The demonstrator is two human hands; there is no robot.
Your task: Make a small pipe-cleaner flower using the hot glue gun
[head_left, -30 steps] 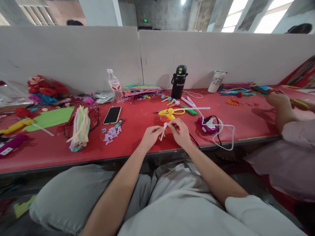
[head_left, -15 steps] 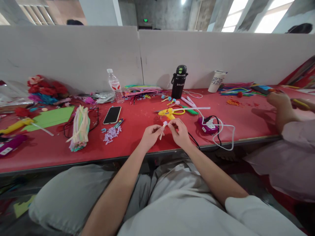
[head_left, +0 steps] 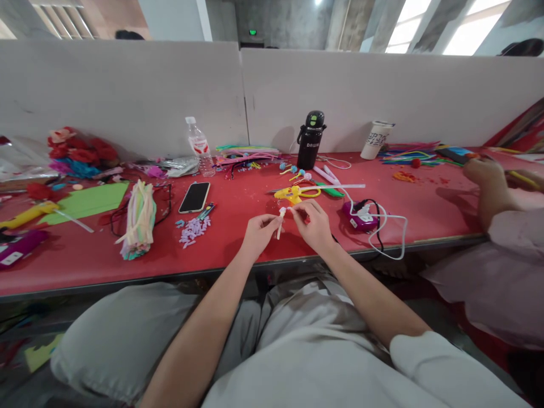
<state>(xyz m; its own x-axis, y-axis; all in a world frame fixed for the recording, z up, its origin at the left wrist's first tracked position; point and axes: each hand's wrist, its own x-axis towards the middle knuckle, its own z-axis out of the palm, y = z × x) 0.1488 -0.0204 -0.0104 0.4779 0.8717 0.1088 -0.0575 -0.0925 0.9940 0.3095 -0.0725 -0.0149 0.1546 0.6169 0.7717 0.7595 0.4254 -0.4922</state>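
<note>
My left hand point(head_left: 260, 234) pinches a short cream pipe-cleaner stem point(head_left: 279, 230) with a small pale lilac tip at its top. Just right of that tip, my right hand point(head_left: 313, 225) is closed in a pinch, with a tiny lilac piece point(head_left: 289, 209) at the fingertips, too small to make out fully. Right behind the hands lies a yellow glue gun point(head_left: 289, 195) with a long clear glue stick. Scissors point(head_left: 312, 193) with yellow handles lie beside it. To the left are a pile of short lilac pieces point(head_left: 194, 230) and a craft knife point(head_left: 207, 211).
A phone point(head_left: 194, 198) and a bundle of pastel pipe cleaners point(head_left: 140, 224) lie left. A purple power socket point(head_left: 359, 218) with white and black cables sits right. A black bottle point(head_left: 310, 141), plastic bottle point(head_left: 199, 147) and cup point(head_left: 376, 140) stand behind. A co-worker's hand point(head_left: 482, 173) is far right.
My right hand has drawn slightly apart from the stem's tip, to the right and up. My left hand still grips the stem in nearly the same place.
</note>
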